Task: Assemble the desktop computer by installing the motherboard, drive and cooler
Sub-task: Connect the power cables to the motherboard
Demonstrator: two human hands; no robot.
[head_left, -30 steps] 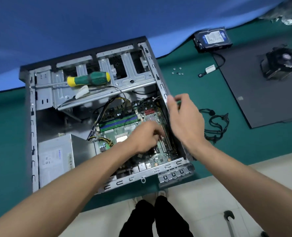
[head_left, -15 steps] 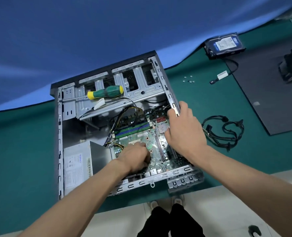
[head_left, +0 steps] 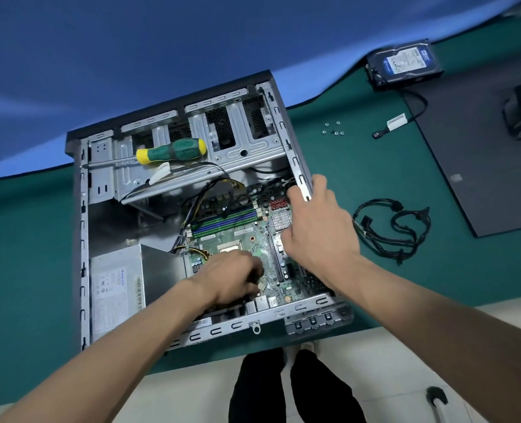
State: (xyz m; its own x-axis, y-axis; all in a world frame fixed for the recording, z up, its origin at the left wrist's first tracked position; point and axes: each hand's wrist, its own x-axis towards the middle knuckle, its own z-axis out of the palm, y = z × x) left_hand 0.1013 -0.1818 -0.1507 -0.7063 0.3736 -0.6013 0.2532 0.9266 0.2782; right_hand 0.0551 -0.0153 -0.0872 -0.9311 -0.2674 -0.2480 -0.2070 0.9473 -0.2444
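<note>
Inside open case [head_left: 79,239]: motherboard [head_left: 241,236], PSU [head_left: 115,288], L hand [head_left: 234,279] fingers curled, grip unclear; R hand [head_left: 317,236] fingers clasping case edge.

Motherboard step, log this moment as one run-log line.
motherboard: in case, unscrewed? cannot tell | left hand: on board | right hand: gripping case wall | screwdriver: on drive cage | drive: on table
</note>
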